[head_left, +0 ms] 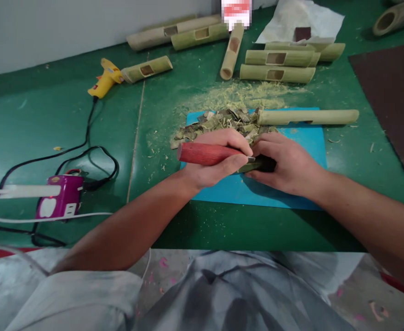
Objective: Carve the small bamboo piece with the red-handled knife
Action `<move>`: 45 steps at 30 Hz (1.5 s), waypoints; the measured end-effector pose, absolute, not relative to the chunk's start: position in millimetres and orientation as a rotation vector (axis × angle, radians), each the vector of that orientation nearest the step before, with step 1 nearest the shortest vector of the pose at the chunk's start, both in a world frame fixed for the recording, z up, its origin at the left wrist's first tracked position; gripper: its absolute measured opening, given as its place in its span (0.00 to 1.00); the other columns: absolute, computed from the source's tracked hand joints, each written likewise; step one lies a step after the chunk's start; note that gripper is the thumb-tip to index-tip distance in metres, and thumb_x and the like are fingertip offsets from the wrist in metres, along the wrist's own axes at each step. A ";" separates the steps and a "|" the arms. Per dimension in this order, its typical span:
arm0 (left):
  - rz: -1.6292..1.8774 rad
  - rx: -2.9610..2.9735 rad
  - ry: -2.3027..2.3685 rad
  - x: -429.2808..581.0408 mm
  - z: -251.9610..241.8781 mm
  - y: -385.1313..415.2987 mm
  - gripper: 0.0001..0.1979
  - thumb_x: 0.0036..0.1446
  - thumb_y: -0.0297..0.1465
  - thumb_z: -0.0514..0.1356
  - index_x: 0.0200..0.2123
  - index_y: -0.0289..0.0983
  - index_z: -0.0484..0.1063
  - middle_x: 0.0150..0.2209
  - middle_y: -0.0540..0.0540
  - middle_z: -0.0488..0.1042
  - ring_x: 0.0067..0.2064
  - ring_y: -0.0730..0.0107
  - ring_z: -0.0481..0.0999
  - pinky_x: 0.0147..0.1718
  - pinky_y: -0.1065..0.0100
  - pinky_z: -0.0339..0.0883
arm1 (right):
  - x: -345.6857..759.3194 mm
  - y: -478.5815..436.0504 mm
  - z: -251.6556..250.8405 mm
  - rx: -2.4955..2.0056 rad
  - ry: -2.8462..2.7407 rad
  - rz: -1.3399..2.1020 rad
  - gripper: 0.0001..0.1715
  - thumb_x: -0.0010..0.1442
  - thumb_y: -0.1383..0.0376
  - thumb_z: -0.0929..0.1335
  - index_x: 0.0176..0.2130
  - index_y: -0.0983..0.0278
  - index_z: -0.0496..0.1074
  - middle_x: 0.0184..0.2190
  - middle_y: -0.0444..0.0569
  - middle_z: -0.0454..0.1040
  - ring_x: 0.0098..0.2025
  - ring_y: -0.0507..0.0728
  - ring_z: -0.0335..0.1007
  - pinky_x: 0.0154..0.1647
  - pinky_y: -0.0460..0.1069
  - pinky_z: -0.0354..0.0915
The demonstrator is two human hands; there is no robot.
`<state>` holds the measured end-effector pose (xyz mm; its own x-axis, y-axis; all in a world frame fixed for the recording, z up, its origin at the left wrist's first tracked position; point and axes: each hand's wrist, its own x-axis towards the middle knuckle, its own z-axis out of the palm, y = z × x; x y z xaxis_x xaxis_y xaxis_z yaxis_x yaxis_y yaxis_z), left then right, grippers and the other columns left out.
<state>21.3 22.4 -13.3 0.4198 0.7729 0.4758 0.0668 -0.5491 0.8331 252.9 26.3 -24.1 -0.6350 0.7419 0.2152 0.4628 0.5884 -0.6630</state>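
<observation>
Wrapped round a red wooden-handled tool (pixel 205 154), my left hand (pixel 219 168) points its short metal end to the right. My right hand (pixel 281 158) grips a short dark green bamboo piece (pixel 248 166) just right of the tool's tip. The fingers of both hands nearly meet over a blue mat (pixel 222 193). Behind my left hand lies a pile of bamboo chips (pixel 222 120). A long bamboo tube (pixel 329 116) rests across the mat's back edge, with its notch facing the front.
Several bamboo tubes with cut openings (pixel 279 73) lie at the back. A yellow hot glue gun (pixel 104 82) and a purple power block (pixel 62 197) with cables are on the left. A dark brown sheet (pixel 395 101) lies right; white paper (pixel 301 18) is behind.
</observation>
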 end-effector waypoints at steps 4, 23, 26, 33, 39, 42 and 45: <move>1.076 1.901 0.742 21.0 -9.5 21.5 0.21 0.67 0.53 0.67 0.37 0.41 0.84 0.37 0.45 0.86 0.39 0.65 0.85 0.41 0.62 0.79 | 252.8 26.4 -24.6 -0.958 -2.335 0.787 0.07 0.60 0.62 0.74 0.38 0.58 0.73 0.37 0.49 0.76 0.41 0.62 0.71 0.43 0.56 0.63; 1.455 1.961 0.660 25.1 -26.7 25.4 0.15 0.69 0.37 0.64 0.28 0.39 0.75 0.28 0.51 0.80 0.29 0.74 0.78 0.30 0.68 0.71 | 252.8 26.4 -22.2 -0.997 -2.345 0.810 0.07 0.58 0.62 0.73 0.40 0.57 0.74 0.40 0.51 0.79 0.44 0.64 0.73 0.45 0.58 0.66; 1.526 1.960 0.685 25.6 -33.9 25.7 0.15 0.68 0.37 0.64 0.28 0.40 0.74 0.28 0.52 0.80 0.28 0.75 0.77 0.29 0.68 0.69 | 252.4 26.6 -22.4 -1.002 -2.349 0.813 0.08 0.58 0.62 0.74 0.39 0.57 0.74 0.40 0.51 0.79 0.44 0.64 0.73 0.45 0.58 0.66; 1.615 1.955 0.859 28.1 -40.4 29.4 0.27 0.72 0.50 0.58 0.23 0.41 0.67 0.23 0.51 0.73 0.25 0.72 0.71 0.27 0.63 0.68 | 251.5 27.4 -22.4 -1.025 -2.337 0.811 0.09 0.58 0.60 0.76 0.38 0.56 0.74 0.40 0.51 0.79 0.43 0.65 0.73 0.45 0.59 0.66; 1.387 1.915 0.886 26.8 -28.3 26.5 0.26 0.70 0.56 0.61 0.30 0.41 0.77 0.29 0.49 0.81 0.31 0.70 0.80 0.33 0.64 0.74 | 251.8 27.2 -21.8 -1.021 -2.329 0.825 0.09 0.57 0.62 0.75 0.39 0.57 0.74 0.39 0.51 0.79 0.43 0.64 0.73 0.44 0.58 0.65; 1.222 1.884 0.834 24.6 -18.7 24.4 0.22 0.65 0.54 0.67 0.33 0.40 0.82 0.32 0.48 0.85 0.33 0.69 0.82 0.33 0.66 0.76 | 251.9 27.2 -22.3 -1.013 -2.332 0.823 0.08 0.58 0.62 0.75 0.38 0.57 0.73 0.38 0.50 0.78 0.42 0.63 0.72 0.42 0.57 0.64; 1.111 1.850 0.855 23.6 -12.7 23.0 0.22 0.63 0.53 0.69 0.34 0.40 0.84 0.34 0.46 0.86 0.33 0.69 0.82 0.34 0.65 0.77 | 251.5 27.3 -22.6 -1.018 -2.337 0.817 0.08 0.58 0.62 0.74 0.37 0.57 0.72 0.38 0.50 0.78 0.42 0.63 0.72 0.42 0.57 0.63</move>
<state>23.6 23.0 -12.7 0.3863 0.8441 0.3719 0.1438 -0.4533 0.8797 251.5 27.3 -22.6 -0.6199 0.7656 0.1717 0.4921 0.5498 -0.6749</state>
